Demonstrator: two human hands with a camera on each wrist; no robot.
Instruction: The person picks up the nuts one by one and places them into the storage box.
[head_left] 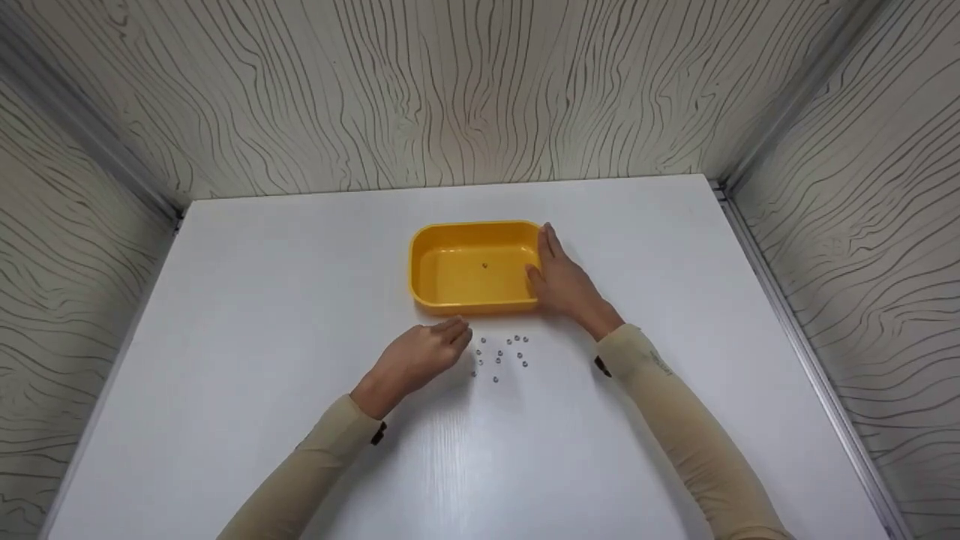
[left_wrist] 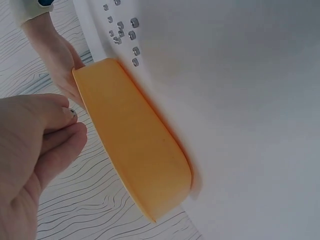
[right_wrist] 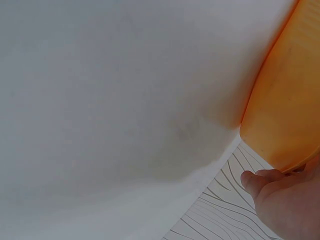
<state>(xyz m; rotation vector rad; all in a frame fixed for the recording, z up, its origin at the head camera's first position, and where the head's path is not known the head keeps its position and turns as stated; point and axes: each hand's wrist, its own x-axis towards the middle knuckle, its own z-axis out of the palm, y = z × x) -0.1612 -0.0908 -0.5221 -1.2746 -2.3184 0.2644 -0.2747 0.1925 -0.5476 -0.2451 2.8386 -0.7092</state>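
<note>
A yellow plastic bin [head_left: 480, 306] stands on the white table, one small metal nut [head_left: 484, 265] on its floor. My right hand [head_left: 566, 285] grips the bin's right side, thumb over the rim and fingers along the outer wall. In the right wrist view, the fingertips [right_wrist: 252, 182] show beside the bin's wall [right_wrist: 285, 100]. Just in front of the bin's near wall, my left hand [head_left: 424, 356] is raised with thumb and fingers together. The left wrist view shows it pinching a small metal nut [left_wrist: 73, 113]. Several similar nuts [head_left: 499, 361] lie scattered to its right.
The white table [head_left: 262, 315] extends to both sides of the bin. Wood-grain patterned panels [head_left: 450, 90] rise behind it and at both sides, with metal rails [head_left: 810, 360] along the corners and edges.
</note>
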